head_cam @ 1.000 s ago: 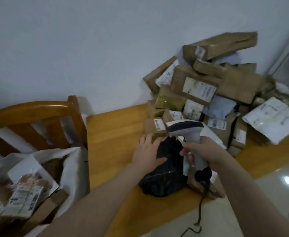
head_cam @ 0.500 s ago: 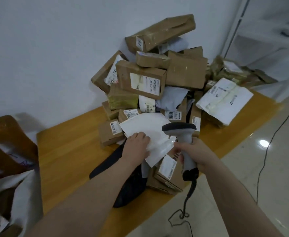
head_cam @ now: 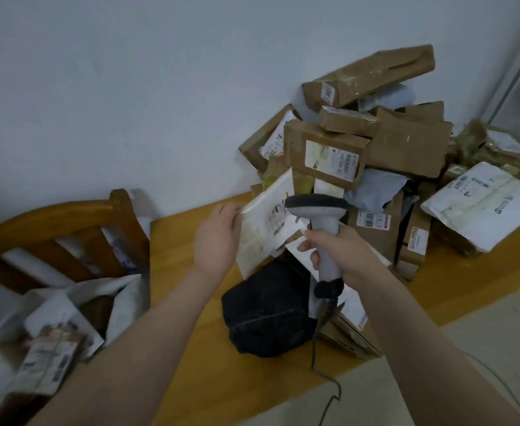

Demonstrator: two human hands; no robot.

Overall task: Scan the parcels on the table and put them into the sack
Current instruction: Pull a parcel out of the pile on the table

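While the left hand point(head_cam: 218, 238) grips the left edge of a flat white plastic mailer point(head_cam: 264, 222) raised above the yellow wooden table point(head_cam: 184, 241), the right hand point(head_cam: 341, 256) has its fingers wrapped round the handle of a grey pistol-type barcode scanner point(head_cam: 317, 210), whose head sits just in front of the label. Head view, progress: the white sack point(head_cam: 123, 299) at lower left already holds several parcels. A heap of brown cardboard boxes point(head_cam: 406, 142) and a black soft parcel point(head_cam: 268, 315) lie unscanned on the table, so most of the work is judged left.

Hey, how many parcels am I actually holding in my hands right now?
1: the white flat parcel, gripped by the left hand above the table. The right hand holds only the scanner. No other held parcel shows.
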